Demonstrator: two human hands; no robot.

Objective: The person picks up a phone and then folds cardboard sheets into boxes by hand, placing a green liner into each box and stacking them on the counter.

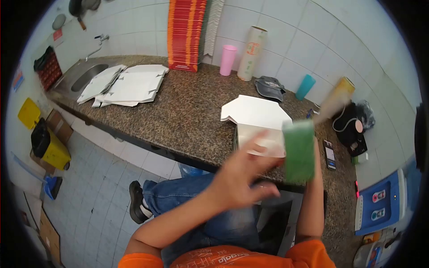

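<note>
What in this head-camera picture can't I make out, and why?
All in the head view:
- Left hand: mostly hidden behind the green panel; grip unclear.
- Right hand: motion blur; contact with the white card unclear.
- Phone: screen too small to read.
- Dark object, upper left: cut off by the top edge.

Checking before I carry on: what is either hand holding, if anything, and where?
The left hand, open by the white carton, shows no grip. The right forearm runs behind the blurred green panel, so its hold cannot be told.
</note>
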